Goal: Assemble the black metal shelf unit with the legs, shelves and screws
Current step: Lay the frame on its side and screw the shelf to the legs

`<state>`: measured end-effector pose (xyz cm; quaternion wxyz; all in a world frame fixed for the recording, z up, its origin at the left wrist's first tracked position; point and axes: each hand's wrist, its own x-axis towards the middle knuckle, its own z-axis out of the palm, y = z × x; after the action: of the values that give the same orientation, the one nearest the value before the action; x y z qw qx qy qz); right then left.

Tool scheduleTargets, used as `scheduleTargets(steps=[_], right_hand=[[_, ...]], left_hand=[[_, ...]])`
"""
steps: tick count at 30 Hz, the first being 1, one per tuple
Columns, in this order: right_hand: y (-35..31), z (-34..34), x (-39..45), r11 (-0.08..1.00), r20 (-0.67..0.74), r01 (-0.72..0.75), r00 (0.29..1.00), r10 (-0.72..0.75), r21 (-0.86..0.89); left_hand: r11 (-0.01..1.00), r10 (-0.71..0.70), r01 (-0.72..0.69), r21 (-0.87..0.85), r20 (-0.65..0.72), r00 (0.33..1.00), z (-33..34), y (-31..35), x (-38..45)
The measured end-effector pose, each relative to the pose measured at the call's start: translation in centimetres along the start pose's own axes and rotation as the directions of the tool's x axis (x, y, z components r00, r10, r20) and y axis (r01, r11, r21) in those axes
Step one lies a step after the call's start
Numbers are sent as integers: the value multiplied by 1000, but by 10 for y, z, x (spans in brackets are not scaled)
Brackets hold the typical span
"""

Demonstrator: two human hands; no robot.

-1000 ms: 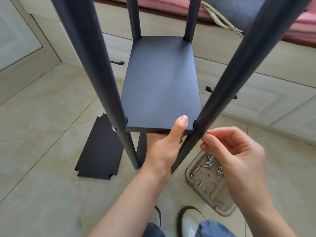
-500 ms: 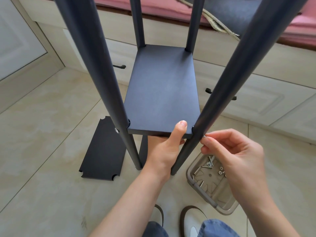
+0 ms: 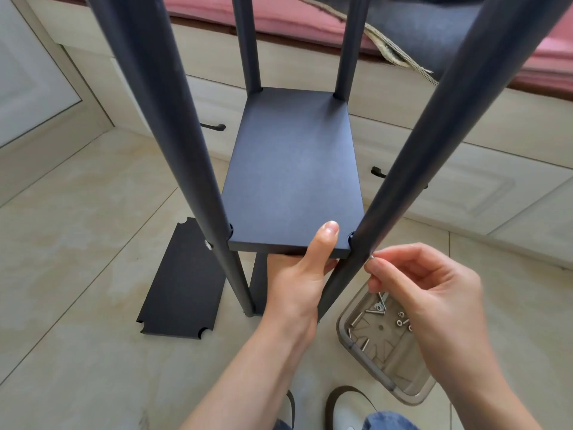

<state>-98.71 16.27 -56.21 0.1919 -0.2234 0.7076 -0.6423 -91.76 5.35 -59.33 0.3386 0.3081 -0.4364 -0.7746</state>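
Shelf unit: four black legs stand on the tiled floor (image 3: pixel 77 212); one black shelf (image 3: pixel 293 169) sits level between them, its corners notched against the legs.
Near-left leg (image 3: pixel 173 125): a silver screw head (image 3: pixel 207 244) shows on its outer side, at shelf height.
Near-right leg (image 3: pixel 434 144): runs down past the shelf's near-right corner; the right hand works at it just below the shelf edge.
Left hand (image 3: pixel 297 280): grips the near edge of the shelf; thumb lies on the top face, the other fingers curl underneath and are mostly hidden.
Right hand (image 3: pixel 424 293): fingers closed in a pinch on a small silver screw (image 3: pixel 371 257), held against the near-right leg; whether the screw has entered a hole cannot be told.
Spare shelf (image 3: pixel 183 280): lies flat on the floor left of the unit, apart from the legs; corner notches visible.
Tray (image 3: pixel 350 342): clear plastic, on the floor just right of the near-right leg, partly under the right hand; it holds loose screws (image 3: pixel 373 311) and small washers or nuts (image 3: pixel 400 318).
Surroundings: cream cabinet drawers with dark handles (image 3: pixel 214 127) behind the unit; a pink cushion (image 3: pixel 294 17) along the top; shoes (image 3: pixel 350 408) and blue denim at the bottom edge.
Markings: no brand, label or writing can be read on any part.
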Motion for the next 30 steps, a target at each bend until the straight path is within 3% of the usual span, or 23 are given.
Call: scheduleTargets(steps=[17, 25, 30], right_hand=[[1, 1, -1, 999, -28, 18, 999, -17, 35], [4, 9, -7, 981, -104, 185, 976, -190, -57], [4, 6, -9, 992, -101, 123, 987, -122, 1]], left_hand=[[999, 10, -13, 52, 58, 998, -3, 1, 0], [1000, 15, -16, 11, 77, 997, -2, -1, 2], [1000, 14, -16, 18, 82, 997, -3, -2, 3]])
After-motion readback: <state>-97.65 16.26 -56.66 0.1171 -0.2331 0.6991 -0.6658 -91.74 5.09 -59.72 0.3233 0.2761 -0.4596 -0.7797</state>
